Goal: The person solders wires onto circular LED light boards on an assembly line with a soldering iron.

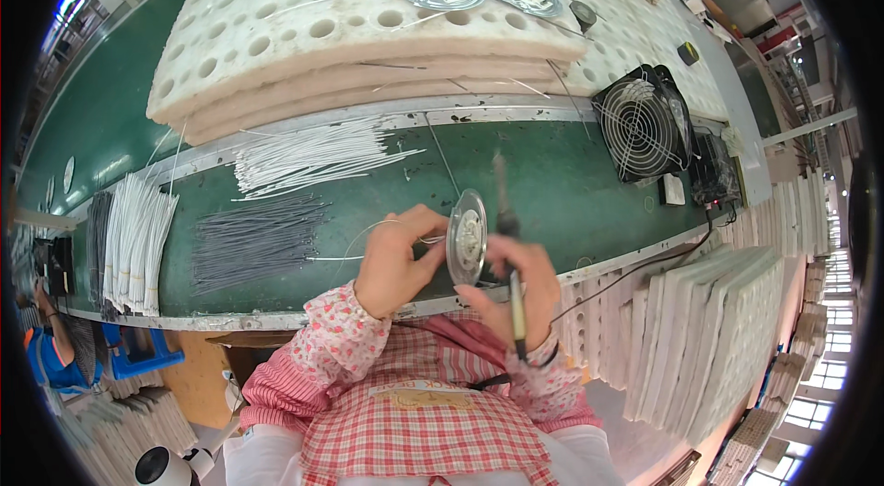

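Clear-rimmed disc (470,239) upright in our pinched left hand (396,265), soldering iron (517,309) in our curled right hand (534,282), lettered apron (419,435) below.

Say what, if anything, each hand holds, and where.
Left hand: clear-rimmed disc, by its left edge. Right hand: soldering-iron-like tool, around its middle.

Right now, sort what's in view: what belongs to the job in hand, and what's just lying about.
Seemingly in the job:
disc in the left hand;
soldering iron in the right hand;
white wires;
dark wires.

Seemingly just lying about:
blue stool;
foam sheets stacked beside the table.
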The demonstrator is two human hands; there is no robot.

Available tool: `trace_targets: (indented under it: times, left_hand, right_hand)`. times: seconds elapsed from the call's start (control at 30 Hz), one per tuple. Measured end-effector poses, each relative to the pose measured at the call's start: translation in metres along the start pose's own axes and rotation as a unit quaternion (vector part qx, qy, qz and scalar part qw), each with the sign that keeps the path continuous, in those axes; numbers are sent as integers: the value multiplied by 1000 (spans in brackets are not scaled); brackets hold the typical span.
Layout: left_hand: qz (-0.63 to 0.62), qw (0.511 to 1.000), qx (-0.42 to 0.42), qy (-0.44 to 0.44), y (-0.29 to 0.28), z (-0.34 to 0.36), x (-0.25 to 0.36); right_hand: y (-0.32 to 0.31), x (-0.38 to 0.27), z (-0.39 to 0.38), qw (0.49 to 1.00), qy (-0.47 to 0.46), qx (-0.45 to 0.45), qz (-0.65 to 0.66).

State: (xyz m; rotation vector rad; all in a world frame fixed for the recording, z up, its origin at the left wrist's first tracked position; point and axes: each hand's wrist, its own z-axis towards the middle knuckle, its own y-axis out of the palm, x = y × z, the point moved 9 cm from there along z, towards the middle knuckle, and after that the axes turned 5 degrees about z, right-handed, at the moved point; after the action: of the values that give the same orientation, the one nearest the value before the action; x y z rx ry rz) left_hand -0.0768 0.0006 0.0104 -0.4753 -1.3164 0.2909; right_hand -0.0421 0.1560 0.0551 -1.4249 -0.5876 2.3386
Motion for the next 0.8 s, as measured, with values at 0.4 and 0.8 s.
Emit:
trace_targets:
  times: [0.4, 0.8]
  left_hand:
    - [-106, 990, -44, -83, 8, 0, -25]
    - [8, 981, -77, -180, 17, 12, -26]
  right_hand:
    - [41, 54, 15, 972, 53, -141, 179]
    - [32, 26, -1, 999, 1, -38, -9]
